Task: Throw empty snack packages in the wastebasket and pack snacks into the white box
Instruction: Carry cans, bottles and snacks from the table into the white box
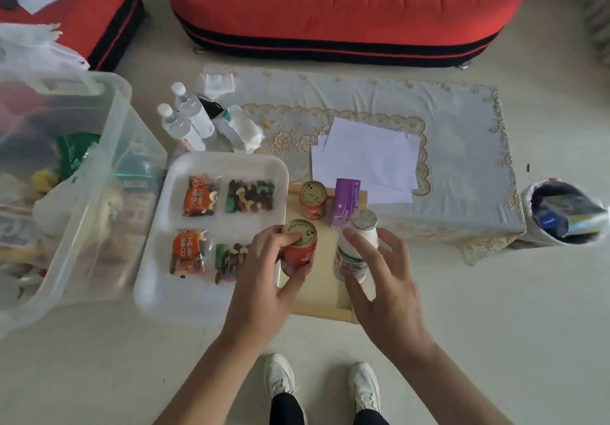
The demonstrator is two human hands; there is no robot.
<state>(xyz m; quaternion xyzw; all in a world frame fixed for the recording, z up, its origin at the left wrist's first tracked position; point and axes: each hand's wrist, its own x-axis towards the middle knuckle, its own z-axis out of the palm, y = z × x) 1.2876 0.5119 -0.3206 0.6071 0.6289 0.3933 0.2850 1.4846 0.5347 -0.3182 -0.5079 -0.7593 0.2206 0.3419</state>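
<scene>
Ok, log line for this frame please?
left hand: grips red can | right hand: open, by white bottle | white box: four nut packets inside | second can, purple carton: outside box

**Left grip on a can, right grip spread open**

Both bare forearms reach forward from the bottom of the view, angling slightly toward each other. The left grip [260,279] wraps a red can [298,248], with the thumb against its near side and the fingers curled over its top rim. The right grip [389,289] holds nothing. It is palm down, its fingers [358,246] spread and lightly bent. The two grips are near each other but apart. Between the forearms, two feet in white shoes [280,381] point forward.
</scene>
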